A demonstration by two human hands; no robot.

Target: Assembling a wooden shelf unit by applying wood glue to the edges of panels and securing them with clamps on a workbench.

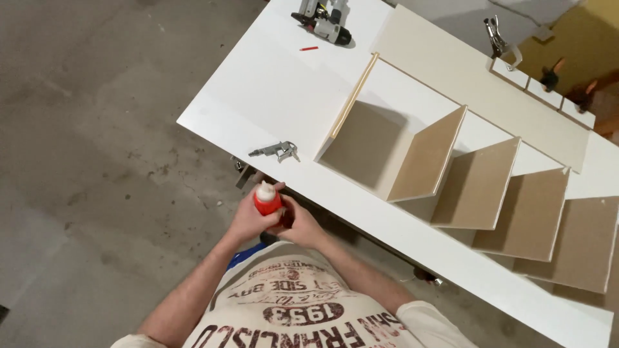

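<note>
Both hands met just below the near edge of the white worktop (271, 96), wrapped around a small red glue bottle (267, 203) with a white cap. Seen from the head camera, the left hand (247, 221) clamped the bottle's body from one side, and the right hand (302, 227) closed on it from the other, fingers curled tight. Such a bottle probably felt light and a little squeezable, with smooth plastic that could slip; the body, below the cap, looked like the surest place to grip.

On the worktop beyond the bottle lay a small metal air blow gun (277, 151). Farther past the bottle sat a board frame with upright dividers (451, 167) standing in a row. At the worktop's far end, well away from the bottle, rested a grey power nailer (324, 22) and a red pencil (309, 48).
</note>
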